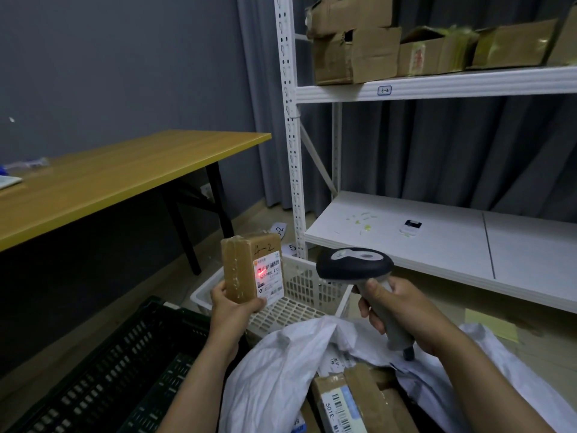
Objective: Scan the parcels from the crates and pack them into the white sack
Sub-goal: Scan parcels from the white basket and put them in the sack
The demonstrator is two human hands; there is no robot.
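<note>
The left hand (232,303) has its fingers and thumb curled round the lower end of a small brown cardboard parcel wrapped in clear tape (242,267). It holds the parcel on end, long axis upright, with the white shipping label (270,276) turned toward the other hand. The right hand (393,304) is wrapped tight round the handle of a grey-and-black handheld barcode scanner (354,264). The scanner's head sits just beside the parcel and apart from it, and its red beam lands on the label.

The crumpled white sack (274,364) gapes below the gripped parcel and toward the scanner hand, between the two forearms. Labelled brown boxes (359,398) lie inside it. By my reckoning the left hand only has to lower the parcel there.

Directly behind the parcel stands a white perforated plastic crate (312,285), with no parcels on the part of its floor I can see. A black slatted crate (125,364) lies outside the left forearm.
</note>
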